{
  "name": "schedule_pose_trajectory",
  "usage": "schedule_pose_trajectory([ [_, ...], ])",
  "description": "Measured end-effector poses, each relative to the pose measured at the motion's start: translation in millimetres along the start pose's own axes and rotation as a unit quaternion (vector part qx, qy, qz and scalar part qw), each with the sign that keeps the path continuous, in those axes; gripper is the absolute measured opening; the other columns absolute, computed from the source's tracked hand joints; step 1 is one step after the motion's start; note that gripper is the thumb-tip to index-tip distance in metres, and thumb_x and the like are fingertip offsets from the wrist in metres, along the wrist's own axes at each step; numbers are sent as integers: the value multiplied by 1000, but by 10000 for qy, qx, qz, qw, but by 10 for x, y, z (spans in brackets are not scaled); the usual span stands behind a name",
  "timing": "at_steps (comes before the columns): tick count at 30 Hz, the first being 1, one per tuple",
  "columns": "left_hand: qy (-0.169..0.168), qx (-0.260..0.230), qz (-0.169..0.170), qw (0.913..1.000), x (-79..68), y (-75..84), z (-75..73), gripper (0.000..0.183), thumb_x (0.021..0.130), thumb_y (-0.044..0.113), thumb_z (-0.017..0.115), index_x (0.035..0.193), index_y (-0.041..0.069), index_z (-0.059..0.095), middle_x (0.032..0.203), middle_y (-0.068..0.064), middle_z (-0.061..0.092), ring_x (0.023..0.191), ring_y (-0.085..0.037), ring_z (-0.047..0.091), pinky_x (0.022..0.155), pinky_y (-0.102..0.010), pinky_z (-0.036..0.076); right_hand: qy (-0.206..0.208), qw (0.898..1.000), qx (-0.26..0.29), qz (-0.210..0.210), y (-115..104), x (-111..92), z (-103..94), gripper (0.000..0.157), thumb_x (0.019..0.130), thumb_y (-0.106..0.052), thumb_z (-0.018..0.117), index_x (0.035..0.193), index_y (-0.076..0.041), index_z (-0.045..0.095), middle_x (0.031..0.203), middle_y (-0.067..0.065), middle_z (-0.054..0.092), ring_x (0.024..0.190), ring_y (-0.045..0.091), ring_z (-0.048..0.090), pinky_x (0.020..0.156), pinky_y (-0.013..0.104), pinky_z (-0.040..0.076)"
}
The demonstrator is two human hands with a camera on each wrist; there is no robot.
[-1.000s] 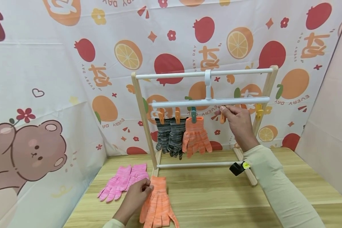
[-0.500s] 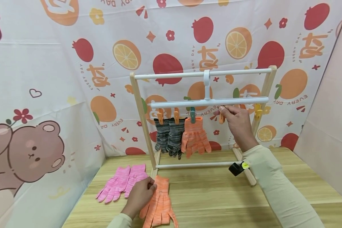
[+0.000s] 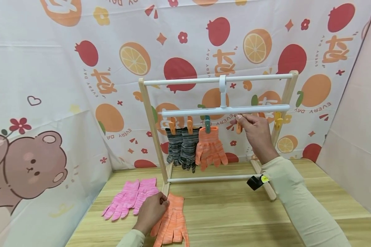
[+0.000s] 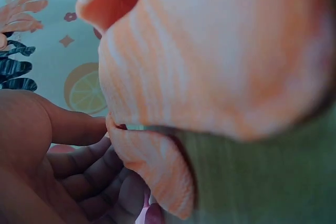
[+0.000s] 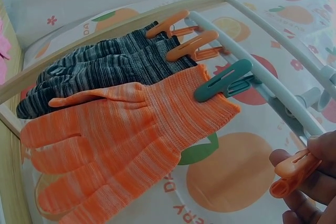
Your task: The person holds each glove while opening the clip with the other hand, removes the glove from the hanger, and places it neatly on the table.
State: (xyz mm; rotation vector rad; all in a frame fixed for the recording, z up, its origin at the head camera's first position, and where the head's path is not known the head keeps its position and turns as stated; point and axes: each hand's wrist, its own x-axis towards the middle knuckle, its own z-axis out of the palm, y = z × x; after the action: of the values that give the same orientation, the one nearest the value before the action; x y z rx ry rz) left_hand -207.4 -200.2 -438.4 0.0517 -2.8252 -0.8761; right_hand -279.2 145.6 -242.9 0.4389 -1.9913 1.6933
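My left hand (image 3: 151,211) pinches the edge of an orange knit glove (image 3: 174,219), thumb against fingers in the left wrist view; the glove is near the table's front. My right hand (image 3: 258,133) is up at the white hanger (image 3: 204,111), its thumb and fingers pinching an orange clothespin (image 5: 295,172) below the bar. To its left, a second orange glove (image 5: 152,124) hangs from a teal clothespin (image 5: 223,81). Beside that glove, two dark grey striped gloves (image 3: 190,147) hang from orange clothespins (image 3: 190,126).
A pair of pink gloves (image 3: 125,199) lies at the table's left. The wooden rack (image 3: 145,103) carries the hanger on its top rod. A yellow clothespin (image 3: 278,121) is at the hanger's right end. A black object with a yellow tag (image 3: 255,182) is by the rack's right foot.
My left hand has shifted slightly right with the orange glove on the table, whose cuff now tilts a little to the right. My right hand stays at the clothespin. The head view has drifted slightly.
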Motion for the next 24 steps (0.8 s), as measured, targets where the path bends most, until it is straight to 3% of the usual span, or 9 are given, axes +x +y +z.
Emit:
schedule_pose_trajectory([
  [10,65,287,-50,9996,-3,16,4,9,92,20,69,86,15,66,75,6,61,64,-14,55,54,-38,42,-75,9999,-79,56,-8,2,0,38,103,-34,62,119,-2,74,110,21,71,98,21,50,82,38,35],
  [15,146,270,-38,9995,27,88,-39,10,95,19,69,89,12,66,75,3,59,63,-16,53,54,-37,41,-172,9994,-254,188,-27,4,6,39,102,-35,62,126,-5,71,106,10,74,97,20,51,82,37,36],
  [20,273,-152,252,9992,63,269,-110,7,96,17,68,93,11,68,74,4,59,62,-13,51,56,-34,41,-174,9985,-435,288,-39,1,26,42,100,-38,66,129,-7,69,101,1,73,88,17,53,74,31,38],
  [24,434,-435,598,9963,95,492,-177,7,96,17,69,97,9,69,76,3,61,63,-12,52,57,-34,44,-175,9979,-577,228,-27,2,38,42,99,-39,67,126,-6,70,98,4,69,85,18,52,71,30,39],
])
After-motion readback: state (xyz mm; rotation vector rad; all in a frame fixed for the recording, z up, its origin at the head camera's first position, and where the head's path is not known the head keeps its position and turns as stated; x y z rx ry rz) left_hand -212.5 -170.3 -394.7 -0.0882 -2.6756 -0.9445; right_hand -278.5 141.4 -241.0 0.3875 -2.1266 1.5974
